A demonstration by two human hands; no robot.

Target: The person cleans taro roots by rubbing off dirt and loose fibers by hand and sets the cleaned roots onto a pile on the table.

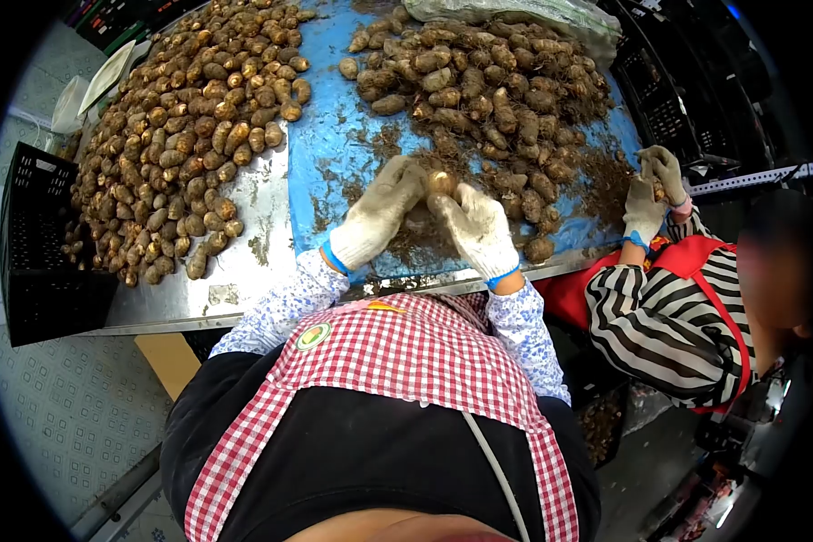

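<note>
Both of my hands wear dirty white gloves and meet above the blue sheet [321,135] at the table's front. My right hand [475,226] has its fingers closed on a brown tuber [442,183] with a pale top. Beside it, my left hand [381,215] is bent inward with curled fingers; its fingertips are partly hidden and what they hold, if anything, is unclear. Root scraps and soil lie under and around both hands. Beyond them rises a heap of hairy, soil-covered tubers [506,81].
Cleaner tubers [176,154] are piled on the metal table [262,203] at left, beside a black crate [41,208]. A co-worker in a striped top [668,325] works at right with gloved hands [646,203]. Black crates [659,90] stand behind; a clear plastic bag [524,18] lies at the back.
</note>
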